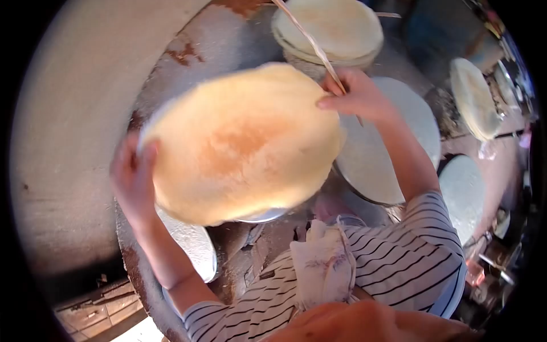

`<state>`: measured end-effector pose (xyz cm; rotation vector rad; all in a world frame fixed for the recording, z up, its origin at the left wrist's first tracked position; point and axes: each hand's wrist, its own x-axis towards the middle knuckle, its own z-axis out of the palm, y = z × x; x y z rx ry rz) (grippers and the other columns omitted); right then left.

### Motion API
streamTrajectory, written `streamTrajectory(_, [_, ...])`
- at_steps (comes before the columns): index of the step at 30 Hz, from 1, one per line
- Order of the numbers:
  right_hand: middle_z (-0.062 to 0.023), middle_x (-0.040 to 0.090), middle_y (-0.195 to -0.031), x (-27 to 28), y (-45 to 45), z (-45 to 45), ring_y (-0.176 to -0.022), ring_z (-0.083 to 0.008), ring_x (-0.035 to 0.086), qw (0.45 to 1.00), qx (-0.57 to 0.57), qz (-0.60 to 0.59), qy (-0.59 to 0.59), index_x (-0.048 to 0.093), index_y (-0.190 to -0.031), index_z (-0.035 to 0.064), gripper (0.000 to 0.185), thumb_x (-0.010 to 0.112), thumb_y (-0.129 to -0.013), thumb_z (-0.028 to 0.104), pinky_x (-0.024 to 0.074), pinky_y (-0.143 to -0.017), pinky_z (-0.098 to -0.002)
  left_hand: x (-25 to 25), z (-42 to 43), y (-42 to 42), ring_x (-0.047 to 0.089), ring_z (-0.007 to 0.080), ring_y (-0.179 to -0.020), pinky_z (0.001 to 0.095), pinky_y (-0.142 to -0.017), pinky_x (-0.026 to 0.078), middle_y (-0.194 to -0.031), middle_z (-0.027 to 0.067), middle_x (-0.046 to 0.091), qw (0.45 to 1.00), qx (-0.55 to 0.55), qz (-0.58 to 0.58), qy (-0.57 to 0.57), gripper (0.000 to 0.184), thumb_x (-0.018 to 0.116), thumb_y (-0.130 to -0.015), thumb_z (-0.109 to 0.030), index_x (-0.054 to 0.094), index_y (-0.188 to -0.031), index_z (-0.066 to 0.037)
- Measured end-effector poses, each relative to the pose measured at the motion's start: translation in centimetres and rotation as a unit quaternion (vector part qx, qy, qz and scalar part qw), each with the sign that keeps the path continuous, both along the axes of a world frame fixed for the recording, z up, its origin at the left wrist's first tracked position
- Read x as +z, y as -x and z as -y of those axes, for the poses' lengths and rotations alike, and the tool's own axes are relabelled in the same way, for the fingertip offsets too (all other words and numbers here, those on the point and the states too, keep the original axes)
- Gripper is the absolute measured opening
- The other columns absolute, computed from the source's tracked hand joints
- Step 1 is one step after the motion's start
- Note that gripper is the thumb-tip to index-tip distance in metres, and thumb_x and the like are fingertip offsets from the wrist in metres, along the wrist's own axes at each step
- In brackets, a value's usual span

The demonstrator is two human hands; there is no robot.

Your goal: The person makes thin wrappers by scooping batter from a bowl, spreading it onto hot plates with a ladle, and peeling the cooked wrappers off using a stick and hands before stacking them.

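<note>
A large, thin round flatbread (245, 142) with a browned middle is held up between my two hands. My left hand (134, 176) is closed on its left edge, slightly blurred by motion. At the upper right edge, my right hand (362, 97) pinches the bread and also grips a long thin wooden stick (310, 40), which slants up and to the left. Beneath the right forearm lies a round pale disc (393, 134), perhaps dough or a board; I cannot tell which. Under the bread, a pale metal rim (265, 215) shows in part.
A stack of flatbreads (327, 28) sits at the far side. More flat rounds (474, 100) stand at the right, above another pale disc (461, 194). A flour-dusted white surface (191, 245) lies below my left forearm. The dark round worktop (216, 43) borders a beige wall or floor.
</note>
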<state>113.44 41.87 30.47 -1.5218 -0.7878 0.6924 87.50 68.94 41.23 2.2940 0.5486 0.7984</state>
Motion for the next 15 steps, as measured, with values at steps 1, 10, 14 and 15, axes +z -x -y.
streamTrajectory(1, [0.0007,0.055,-0.07,0.9,-0.8,1.1,-0.052,-0.0065,0.043,0.999,-0.029,-0.016,0.029,0.044,-0.066,0.0102,0.036,0.079,-0.067,0.015,0.0347,-0.045,-0.0233,0.2,0.4,-2.9,0.049,0.0045,-0.063,0.0192,-0.058,0.039,-0.075,-0.0026,0.06,0.997,-0.011,-0.035,0.063,0.013,0.066,-0.082,-0.011,0.065,-0.091,-0.003])
streamTrajectory(10, [-0.0092,0.065,-0.089,8.0,-24.5,7.4,-0.08,-0.0181,0.065,0.954,-0.228,0.188,-0.055,0.046,-0.075,0.0053,0.024,0.07,-0.076,0.007,0.053,-0.069,-0.0272,4.4,5.6,-30.4,0.056,0.0087,-0.071,0.026,-0.064,0.048,-0.079,-0.0001,0.062,0.976,-0.151,0.139,-0.076,0.013,0.069,-0.082,-0.013,0.065,-0.091,-0.005])
streamTrajectory(14, [-0.0081,0.065,-0.103,1.9,-31.2,10.1,-0.093,-0.0193,0.063,0.966,-0.217,0.071,-0.119,0.058,-0.089,0.0038,0.015,0.064,-0.075,0.002,0.0525,-0.08,-0.0297,-5.7,6.1,-35.4,0.064,0.0228,-0.082,0.0341,-0.071,0.054,-0.091,0.0064,0.065,0.869,-0.186,0.181,-0.421,0.012,0.068,-0.078,-0.008,0.065,-0.089,-0.009])
streamTrajectory(15, [-0.0074,0.065,-0.102,-1.1,-32.8,9.5,-0.091,-0.0189,0.063,0.965,-0.22,0.033,-0.137,0.059,-0.09,0.0034,0.016,0.063,-0.075,0.001,0.0522,-0.08,-0.0297,-9.6,6.4,-36.4,0.063,0.0274,-0.083,0.0351,-0.07,0.054,-0.095,0.0065,0.064,0.884,-0.185,0.16,-0.398,0.015,0.067,-0.076,-0.008,0.065,-0.09,-0.011])
